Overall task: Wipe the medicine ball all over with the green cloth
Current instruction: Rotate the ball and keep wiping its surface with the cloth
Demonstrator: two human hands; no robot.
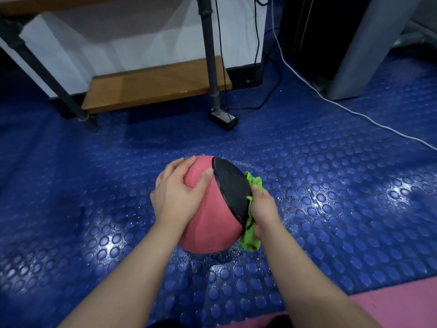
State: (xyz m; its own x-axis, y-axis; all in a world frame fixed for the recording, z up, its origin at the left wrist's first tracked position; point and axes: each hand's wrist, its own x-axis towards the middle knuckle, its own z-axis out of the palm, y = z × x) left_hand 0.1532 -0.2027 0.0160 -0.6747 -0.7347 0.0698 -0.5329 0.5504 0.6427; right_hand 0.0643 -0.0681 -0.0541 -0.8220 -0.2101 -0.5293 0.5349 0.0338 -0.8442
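One ball (208,221), one cloth (251,240); right hand (263,209) seemingly gripping it.

Studded blue floor (331,166) carries a wooden shelf (153,91) (on dark legs), a white cable (369,119) and a pink mat (390,308).

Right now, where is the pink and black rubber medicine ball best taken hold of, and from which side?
The pink and black medicine ball is round with no handle, so it is probably best cupped with spread palms on opposite flanks, from left and right: the left hand lies on the pink side, the right hand holds the green cloth against the other.
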